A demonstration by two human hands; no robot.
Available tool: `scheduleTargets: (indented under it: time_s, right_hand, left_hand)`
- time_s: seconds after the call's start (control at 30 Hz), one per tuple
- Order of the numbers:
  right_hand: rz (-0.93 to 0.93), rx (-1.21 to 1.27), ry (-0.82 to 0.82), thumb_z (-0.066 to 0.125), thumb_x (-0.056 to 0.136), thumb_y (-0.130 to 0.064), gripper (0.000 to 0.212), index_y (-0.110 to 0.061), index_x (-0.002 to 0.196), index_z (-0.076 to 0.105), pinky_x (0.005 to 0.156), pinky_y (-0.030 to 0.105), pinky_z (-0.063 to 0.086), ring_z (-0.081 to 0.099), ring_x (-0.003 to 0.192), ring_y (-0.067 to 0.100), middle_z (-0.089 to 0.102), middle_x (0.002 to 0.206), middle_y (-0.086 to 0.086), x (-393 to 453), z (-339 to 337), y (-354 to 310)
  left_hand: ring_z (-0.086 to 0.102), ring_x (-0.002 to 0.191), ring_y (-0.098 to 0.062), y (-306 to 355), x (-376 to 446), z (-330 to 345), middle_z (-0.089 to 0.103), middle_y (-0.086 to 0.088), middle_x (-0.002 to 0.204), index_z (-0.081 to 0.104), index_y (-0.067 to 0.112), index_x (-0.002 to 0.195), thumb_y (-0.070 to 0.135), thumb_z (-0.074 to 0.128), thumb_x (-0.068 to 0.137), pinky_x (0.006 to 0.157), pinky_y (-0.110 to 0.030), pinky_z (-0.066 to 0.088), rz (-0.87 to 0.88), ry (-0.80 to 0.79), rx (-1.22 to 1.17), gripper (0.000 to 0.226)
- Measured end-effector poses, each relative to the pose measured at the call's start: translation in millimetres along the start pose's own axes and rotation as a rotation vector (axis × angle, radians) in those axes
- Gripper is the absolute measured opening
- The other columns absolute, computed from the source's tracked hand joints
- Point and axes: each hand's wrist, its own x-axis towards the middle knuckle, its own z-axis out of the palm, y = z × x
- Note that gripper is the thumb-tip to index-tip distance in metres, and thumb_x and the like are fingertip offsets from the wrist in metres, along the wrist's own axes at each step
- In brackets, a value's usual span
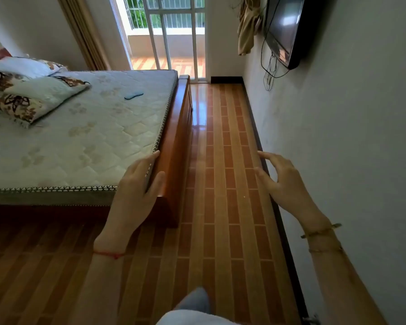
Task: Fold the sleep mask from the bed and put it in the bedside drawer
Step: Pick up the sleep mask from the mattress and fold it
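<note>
A small dark blue sleep mask (133,95) lies flat on the bare quilted mattress (85,137), toward its far right side. My left hand (136,186) hovers with fingers apart over the near right corner of the wooden bed frame (176,146), holding nothing. My right hand (284,181) is held out over the floor beside the wall, fingers spread and empty. Both hands are well short of the mask. No bedside drawer is visible.
Patterned pillows (33,95) lie at the head of the bed on the left. A tiled aisle (223,160) runs between bed and right wall toward a glass balcony door (174,36). A television (284,29) with dangling cables hangs on the right wall.
</note>
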Motion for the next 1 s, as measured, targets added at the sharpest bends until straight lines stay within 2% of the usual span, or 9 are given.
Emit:
scheduleTargets:
  time_s: [0.1, 0.27, 0.43, 0.6, 0.87, 1.0]
  right_hand:
    - [0.024, -0.002, 0.006, 0.053, 0.093, -0.035, 0.047, -0.020, 0.137, 0.046, 0.108, 0.037, 0.037, 0.043, 0.132, 0.019, 0.050, 0.141, 0.003, 16.6, 4.3, 8.5]
    - [0.048, -0.023, -0.014, 0.053, 0.093, -0.036, 0.046, -0.021, 0.137, 0.047, 0.104, 0.030, 0.035, 0.044, 0.131, 0.018, 0.050, 0.141, 0.001, 60.3, 21.4, 24.6]
    - [0.058, -0.001, -0.042, 0.052, 0.093, -0.034, 0.045, -0.021, 0.136, 0.046, 0.109, 0.040, 0.039, 0.044, 0.132, 0.018, 0.050, 0.141, 0.002, 129.5, 49.8, 44.3]
    - [0.075, 0.008, -0.062, 0.053, 0.094, -0.033, 0.044, -0.021, 0.136, 0.046, 0.109, 0.039, 0.038, 0.043, 0.132, 0.018, 0.050, 0.141, 0.002, 231.1, 78.1, 57.3]
    - [0.081, 0.007, -0.079, 0.052, 0.094, -0.034, 0.044, -0.024, 0.136, 0.045, 0.106, 0.030, 0.035, 0.041, 0.132, 0.014, 0.049, 0.140, -0.002, 398.0, 114.2, 69.6]
    - [0.111, 0.011, -0.068, 0.052, 0.094, -0.035, 0.044, -0.024, 0.136, 0.045, 0.106, 0.033, 0.037, 0.042, 0.131, 0.014, 0.050, 0.140, -0.001, 459.2, 123.3, 82.9]
  left_hand:
    - [0.052, 0.124, -0.015, -6.3, 12.6, 8.8, 0.058, -0.001, 0.132, 0.046, 0.022, 0.138, 0.028, 0.053, 0.095, 0.101, -0.018, 0.035, -0.019, -0.013, 0.015, 0.044]
    - [0.050, 0.126, -0.014, -27.8, 46.2, 32.8, 0.056, -0.001, 0.134, 0.045, 0.020, 0.139, 0.029, 0.052, 0.095, 0.102, -0.019, 0.035, -0.061, -0.051, 0.013, 0.045]
    - [0.051, 0.126, -0.014, -62.8, 99.6, 67.7, 0.056, -0.002, 0.135, 0.045, 0.018, 0.139, 0.028, 0.053, 0.096, 0.103, -0.023, 0.038, -0.105, -0.076, -0.028, 0.045]
    - [0.052, 0.127, -0.017, -107.6, 188.1, 100.6, 0.058, -0.005, 0.134, 0.047, 0.014, 0.139, 0.025, 0.053, 0.095, 0.106, -0.026, 0.039, -0.114, -0.103, 0.002, 0.046]
    - [0.052, 0.125, -0.018, -175.8, 349.2, 137.5, 0.058, -0.004, 0.133, 0.047, 0.018, 0.138, 0.025, 0.054, 0.094, 0.104, -0.019, 0.034, -0.104, -0.139, 0.057, 0.045]
    - [0.052, 0.125, -0.017, -199.2, 414.4, 157.4, 0.059, -0.005, 0.132, 0.048, 0.017, 0.138, 0.024, 0.055, 0.094, 0.104, -0.013, 0.030, -0.102, -0.162, 0.052, 0.045]
